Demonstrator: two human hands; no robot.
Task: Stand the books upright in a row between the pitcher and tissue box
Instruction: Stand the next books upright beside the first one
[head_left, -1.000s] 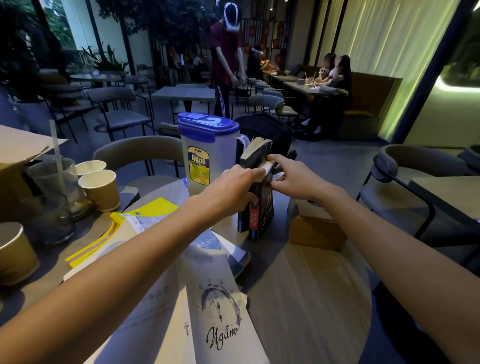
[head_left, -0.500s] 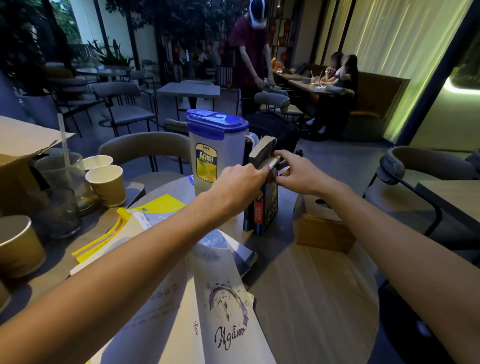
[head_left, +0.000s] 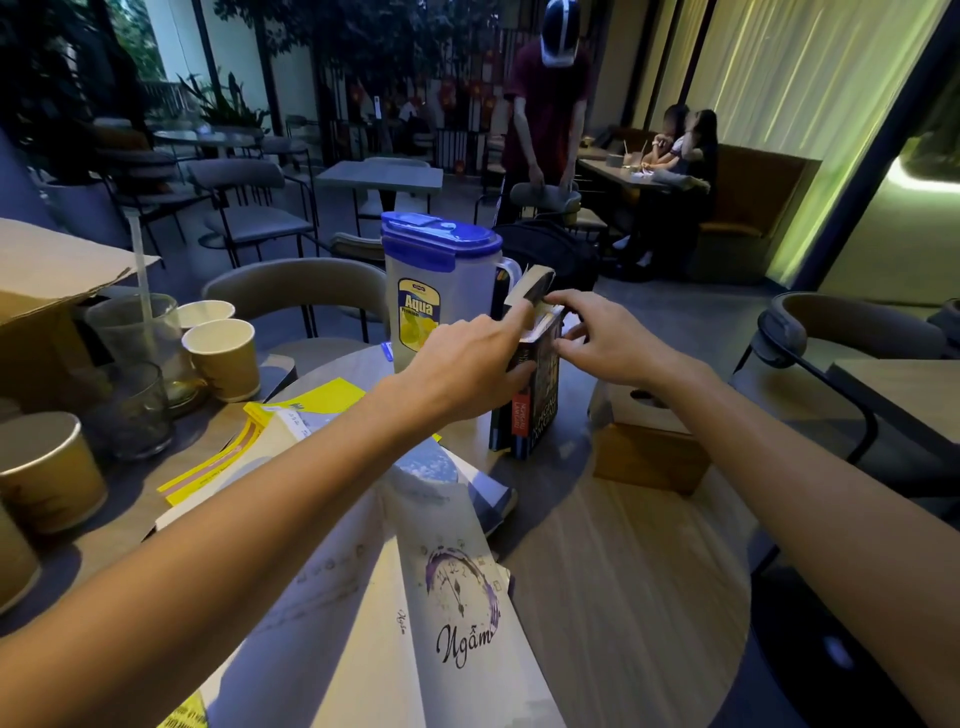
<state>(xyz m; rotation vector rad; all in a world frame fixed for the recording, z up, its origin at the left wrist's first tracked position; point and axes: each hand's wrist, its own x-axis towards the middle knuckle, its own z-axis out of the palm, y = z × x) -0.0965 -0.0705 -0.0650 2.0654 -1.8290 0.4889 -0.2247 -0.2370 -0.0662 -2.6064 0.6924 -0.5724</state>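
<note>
Books (head_left: 535, 395) stand beside the pitcher (head_left: 441, 296), left hand (head_left: 467, 364) clamped on their near edge, right hand (head_left: 608, 338) with fingers spread steadying the top; next, fetch another toward the tissue box (head_left: 649, 441)

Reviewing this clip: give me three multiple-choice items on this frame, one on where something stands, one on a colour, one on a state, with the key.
1. Where do the upright books stand?
A. Between the pitcher and the tissue box
B. Left of the paper cups
C. On the cardboard box

2. What colour is the pitcher's lid?
A. Red
B. Blue
C. Green

3. What is the left hand doing?
A. Resting flat on the table
B. Touching the upright books
C. Holding a cup

Key: 1 A, the books stand right of the pitcher, left of the box. 2 B, the lid is blue. 3 B, its fingers are on the books, as is the right hand.
</note>
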